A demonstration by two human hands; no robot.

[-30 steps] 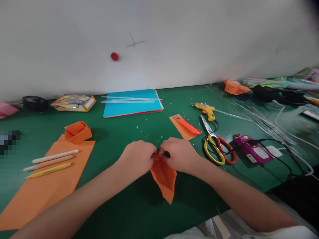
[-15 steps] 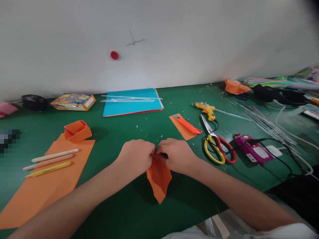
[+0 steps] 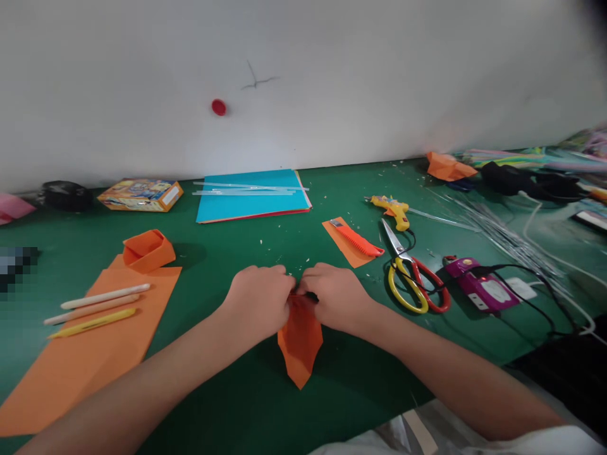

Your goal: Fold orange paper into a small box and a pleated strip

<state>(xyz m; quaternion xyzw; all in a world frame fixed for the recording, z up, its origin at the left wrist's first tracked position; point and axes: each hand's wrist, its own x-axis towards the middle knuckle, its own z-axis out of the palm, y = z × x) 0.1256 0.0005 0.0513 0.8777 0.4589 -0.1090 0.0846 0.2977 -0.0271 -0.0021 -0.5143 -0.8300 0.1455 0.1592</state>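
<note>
A folded piece of orange paper [image 3: 300,344] hangs between my hands, its pointed end toward me. My left hand [image 3: 260,296] is closed on its upper left edge. On the upper right edge, my right hand [image 3: 336,296] pinches the same paper. Knuckles face up on both hands, and the fingertips are mostly hidden behind them. Just beyond the hands lies an orange box cutter [image 3: 358,237] on a small orange paper strip [image 3: 348,244]. Scissors [image 3: 412,272] with one yellow and one red handle rest right of my right hand.
At left, orange sheets [image 3: 109,354] carry pencil-like sticks [image 3: 97,322] and a folded orange paper piece [image 3: 149,251]. Blue paper [image 3: 251,205] with clear sticks lies by the wall. A yellow glue gun [image 3: 393,212], a purple power adapter [image 3: 486,287] and cables spread at right.
The orange paper's lower tip has swung slightly left and its hanging part looks narrower and flatter. Both hands keep nearly the same place and grip.
</note>
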